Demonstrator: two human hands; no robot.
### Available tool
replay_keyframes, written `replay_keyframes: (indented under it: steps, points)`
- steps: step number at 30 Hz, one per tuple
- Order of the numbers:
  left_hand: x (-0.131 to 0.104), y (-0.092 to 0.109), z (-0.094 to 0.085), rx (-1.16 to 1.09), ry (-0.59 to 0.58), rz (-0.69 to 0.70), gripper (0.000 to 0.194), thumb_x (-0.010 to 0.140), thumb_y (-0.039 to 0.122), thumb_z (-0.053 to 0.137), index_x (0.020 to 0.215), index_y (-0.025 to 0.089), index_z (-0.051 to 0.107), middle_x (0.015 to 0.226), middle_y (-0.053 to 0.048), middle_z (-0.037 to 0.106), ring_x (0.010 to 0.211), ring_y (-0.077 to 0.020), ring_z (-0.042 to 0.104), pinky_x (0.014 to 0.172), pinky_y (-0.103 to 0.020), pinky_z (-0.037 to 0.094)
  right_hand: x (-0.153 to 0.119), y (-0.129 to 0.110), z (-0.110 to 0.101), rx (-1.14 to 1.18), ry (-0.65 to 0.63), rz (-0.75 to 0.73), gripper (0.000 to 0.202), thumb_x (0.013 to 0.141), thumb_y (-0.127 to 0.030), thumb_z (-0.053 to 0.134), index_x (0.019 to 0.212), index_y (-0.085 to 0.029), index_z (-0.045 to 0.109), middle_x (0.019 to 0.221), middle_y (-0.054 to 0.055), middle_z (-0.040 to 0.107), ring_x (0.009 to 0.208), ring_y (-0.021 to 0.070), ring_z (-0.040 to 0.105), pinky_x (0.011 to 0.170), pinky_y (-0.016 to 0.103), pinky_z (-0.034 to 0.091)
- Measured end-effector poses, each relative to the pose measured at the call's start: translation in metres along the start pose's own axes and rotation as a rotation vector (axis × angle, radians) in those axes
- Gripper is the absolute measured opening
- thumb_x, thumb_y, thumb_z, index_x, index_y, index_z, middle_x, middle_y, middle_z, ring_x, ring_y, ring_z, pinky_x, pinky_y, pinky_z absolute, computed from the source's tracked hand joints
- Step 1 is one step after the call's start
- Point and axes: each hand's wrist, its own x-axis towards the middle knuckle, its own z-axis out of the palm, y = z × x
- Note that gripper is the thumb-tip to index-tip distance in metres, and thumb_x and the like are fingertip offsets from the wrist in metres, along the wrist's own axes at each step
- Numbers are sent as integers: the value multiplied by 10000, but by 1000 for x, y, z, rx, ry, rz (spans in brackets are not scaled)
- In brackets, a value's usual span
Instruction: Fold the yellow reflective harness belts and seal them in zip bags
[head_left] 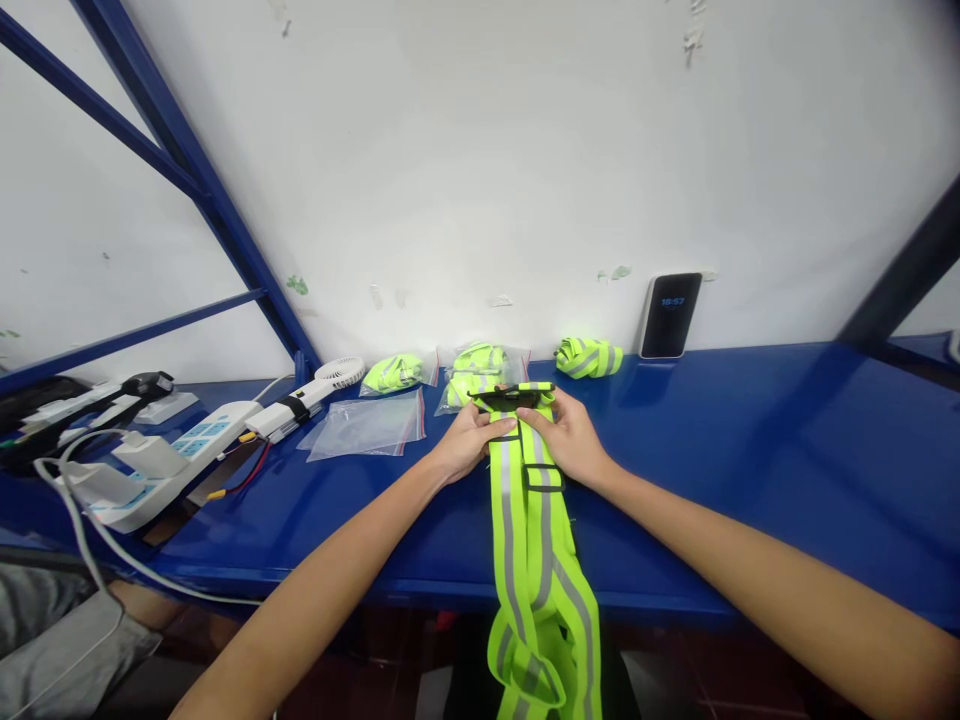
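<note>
Neon yellow-green straps with grey reflective stripes [508,500] hang from both hands over the table's front edge, down towards the lap. My left hand [471,438] pinches their top end from the left, thumb on the strap. My right hand [571,435] grips the same top end from the right, beside a black buckle part [514,398]. A black slider [544,478] sits on the right strap just below my right hand. Behind the hands lie bagged neon bundles [476,365], and a rolled neon bundle without a visible bag [589,358] is to their right.
On the blue table [712,480], flat clear bags [367,425] and another bagged bundle [395,373] lie left of centre. Further left are a white fan [340,373], a power strip [195,450] and cables. A phone-like device [670,316] leans on the wall. Another person's leg [75,640] shows lower left.
</note>
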Motion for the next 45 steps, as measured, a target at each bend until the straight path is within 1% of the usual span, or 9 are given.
replay_keyframes:
  steps: [5,10,17,25,30,35,37,41,45]
  points:
    - [1,1,-1,-8,-68,-83,496,639,280,854,1062,113,656,929,-109,743,824,-219,716,797,-322,533,-4,-1,-1,-129,6,-55,310,856,-387,621,1112,-214,635,1078,59,709,1081,279,620,930,368,478]
    - [-1,4,1,61,-51,-116,549,597,252,872,1089,117,666,906,-102,748,812,-215,714,760,-302,527,-5,-5,1,-85,-26,-37,284,855,-366,610,1096,-219,637,1096,53,705,1031,265,634,906,356,484]
    - [1,0,1,115,26,12,565,544,251,883,1039,112,647,856,-78,730,785,-214,695,777,-341,519,-3,-7,-1,73,-72,129,243,810,-328,614,1024,-225,663,1024,9,722,1003,255,643,873,341,496]
    - [3,-1,-7,299,88,249,614,629,235,819,1166,213,523,817,35,629,753,-129,601,736,-252,465,0,-15,-5,79,-122,191,287,825,-438,616,956,-206,721,961,19,717,888,218,642,809,316,489]
    - [-3,5,-5,491,178,489,665,626,266,832,1217,216,533,1114,-38,626,945,-187,607,860,-272,450,2,-16,-4,183,-42,311,349,722,-368,712,1022,-191,725,958,42,747,810,215,676,748,330,521]
    - [-7,7,-1,517,199,582,728,634,268,835,1291,220,524,1375,-82,525,1243,-257,512,1024,-288,392,3,-16,-4,197,-20,324,383,700,-349,730,1048,-187,716,942,50,754,769,213,688,709,337,544]
    - [-7,7,-1,472,172,529,796,620,261,845,1333,219,494,1369,-91,535,1246,-265,520,1026,-303,406,4,-15,-5,163,-20,289,390,714,-355,726,1066,-188,705,986,56,747,805,220,690,724,344,551]
    - [-3,2,-3,225,18,289,970,615,255,854,1440,246,344,1287,-94,608,1136,-258,611,966,-361,479,7,-12,-10,42,17,145,412,748,-364,720,1118,-193,664,1103,76,711,969,249,677,831,370,547]
    - [3,-2,-4,47,30,182,698,687,302,811,1301,201,495,1227,-101,655,1093,-251,641,974,-389,487,7,-11,-11,67,7,106,665,760,-362,729,1358,-202,487,1129,97,702,1049,265,668,895,396,543]
